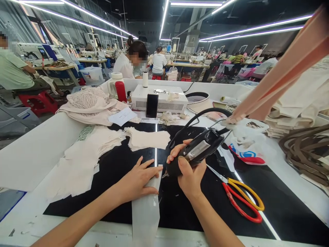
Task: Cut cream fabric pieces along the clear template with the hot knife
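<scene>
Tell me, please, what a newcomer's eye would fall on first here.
Probably the bulky black corded handheld tool in the right hand, near the centre. Right of it, metal scissors with red and yellow handles lie on the shiny black work surface. A long peach fabric strip slants across the upper right.

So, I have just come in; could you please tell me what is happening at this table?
A person's left hand is spread, its fingertips resting on a whitish strip. The right hand grips a black corded hand tool, its metal tip just right of the strip's edge; whether they touch, I cannot tell. Beyond the left hand, a stack of cream fabric pieces lies on the black work surface. Scissors with red and yellow handles lie to the right.
</scene>
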The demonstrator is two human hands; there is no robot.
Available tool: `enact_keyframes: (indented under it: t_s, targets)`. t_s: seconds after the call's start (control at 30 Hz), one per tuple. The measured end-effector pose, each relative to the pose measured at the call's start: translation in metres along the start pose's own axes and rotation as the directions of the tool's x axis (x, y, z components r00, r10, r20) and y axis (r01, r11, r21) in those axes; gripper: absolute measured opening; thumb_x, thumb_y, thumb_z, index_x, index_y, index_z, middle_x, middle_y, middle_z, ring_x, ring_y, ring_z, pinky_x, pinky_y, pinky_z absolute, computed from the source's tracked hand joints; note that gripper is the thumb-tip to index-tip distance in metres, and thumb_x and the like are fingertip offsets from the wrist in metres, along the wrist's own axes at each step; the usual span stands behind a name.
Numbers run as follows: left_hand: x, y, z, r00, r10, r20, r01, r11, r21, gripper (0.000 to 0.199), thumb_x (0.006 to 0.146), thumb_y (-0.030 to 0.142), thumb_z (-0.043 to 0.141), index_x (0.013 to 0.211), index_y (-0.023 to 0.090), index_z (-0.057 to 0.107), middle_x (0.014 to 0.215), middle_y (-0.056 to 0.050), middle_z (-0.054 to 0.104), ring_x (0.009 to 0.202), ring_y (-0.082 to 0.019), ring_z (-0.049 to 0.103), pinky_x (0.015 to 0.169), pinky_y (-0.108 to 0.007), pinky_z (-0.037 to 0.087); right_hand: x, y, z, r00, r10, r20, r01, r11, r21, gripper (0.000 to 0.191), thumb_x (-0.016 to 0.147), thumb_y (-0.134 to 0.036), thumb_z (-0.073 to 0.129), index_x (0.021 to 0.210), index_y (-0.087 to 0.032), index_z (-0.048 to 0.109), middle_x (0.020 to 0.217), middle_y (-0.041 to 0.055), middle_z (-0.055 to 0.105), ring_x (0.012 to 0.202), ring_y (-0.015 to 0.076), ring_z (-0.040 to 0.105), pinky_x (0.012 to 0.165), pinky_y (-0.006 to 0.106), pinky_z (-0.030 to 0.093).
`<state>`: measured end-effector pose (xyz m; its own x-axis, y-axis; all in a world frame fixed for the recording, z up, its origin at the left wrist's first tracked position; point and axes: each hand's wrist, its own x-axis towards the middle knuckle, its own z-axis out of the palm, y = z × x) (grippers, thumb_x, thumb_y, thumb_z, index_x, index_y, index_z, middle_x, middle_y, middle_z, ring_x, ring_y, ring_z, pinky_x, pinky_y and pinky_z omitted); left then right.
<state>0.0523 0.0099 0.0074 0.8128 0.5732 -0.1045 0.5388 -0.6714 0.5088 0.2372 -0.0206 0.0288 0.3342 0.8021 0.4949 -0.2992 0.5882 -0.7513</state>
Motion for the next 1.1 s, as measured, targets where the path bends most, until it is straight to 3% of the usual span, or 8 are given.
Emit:
enact_keyframes:
  t_s: [0.2, 0.43, 0.6, 0.77, 1.1]
  targets:
    - [-0.002, -0.002, -0.001, 1.0, 0.018, -0.017, -0.017, 1.0, 0.015, 0.035, 0.088, 0.035, 0.083, 0.113, 0.024, 0.061, 0.148, -0.006, 0.062, 0.156, -0.037, 0.032, 0.125, -0.075, 0.013, -0.002, 0.004, 0.006, 1.0, 0.024, 0.013, -0.025, 1.0, 0.009, 0.034, 0.09, -0.027, 0.077, 0.117, -0.029, 0.058, 0.085, -0.004, 0.067, 0.061, 0.0132, 0.063, 0.051, 0.026, 0.054]
    - [-0.002, -0.003, -0.001, 0.999, 0.039, -0.021, -0.039, 0.999, 0.028, 0.047, 0.089, 0.037, 0.082, 0.128, 0.025, 0.059, 0.152, -0.009, 0.058, 0.156, -0.037, 0.033, 0.123, -0.077, 0.012, -0.007, 0.005, 0.015, 0.998, 0.065, 0.013, -0.065, 0.998, 0.021, 0.037, 0.087, -0.032, 0.08, 0.116, -0.029, 0.057, 0.083, -0.0039, 0.066, 0.055, 0.0112, 0.057, 0.044, 0.023, 0.05]
    - [-0.002, -0.002, -0.002, 0.999, 0.039, -0.009, -0.039, 0.999, 0.036, 0.042, 0.09, 0.037, 0.081, 0.125, 0.027, 0.06, 0.151, -0.007, 0.059, 0.157, -0.036, 0.031, 0.124, -0.077, 0.011, -0.006, 0.002, 0.015, 0.997, 0.058, 0.045, -0.06, 0.997, 0.041, 0.035, 0.089, -0.032, 0.08, 0.116, -0.028, 0.058, 0.085, -0.0039, 0.067, 0.053, 0.0098, 0.056, 0.045, 0.023, 0.05]
    - [-0.002, -0.001, -0.004, 1.0, 0.025, -0.001, -0.025, 0.999, 0.031, 0.037, 0.09, 0.036, 0.082, 0.119, 0.025, 0.061, 0.148, -0.008, 0.061, 0.156, -0.038, 0.032, 0.123, -0.077, 0.013, -0.003, 0.002, 0.007, 1.0, 0.018, 0.004, -0.018, 0.999, -0.027, 0.035, 0.09, -0.033, 0.078, 0.118, -0.027, 0.058, 0.083, -0.0035, 0.067, 0.062, 0.0136, 0.063, 0.06, 0.03, 0.056]
    - [-0.002, -0.002, -0.003, 1.0, 0.029, -0.01, -0.029, 1.0, 0.012, 0.037, 0.089, 0.036, 0.082, 0.118, 0.025, 0.062, 0.145, -0.007, 0.064, 0.156, -0.037, 0.033, 0.123, -0.078, 0.012, -0.005, 0.003, 0.008, 0.999, 0.045, -0.01, -0.046, 0.998, -0.04, 0.032, 0.09, -0.028, 0.076, 0.115, -0.027, 0.058, 0.084, -0.0029, 0.069, 0.06, 0.0132, 0.063, 0.058, 0.03, 0.056]
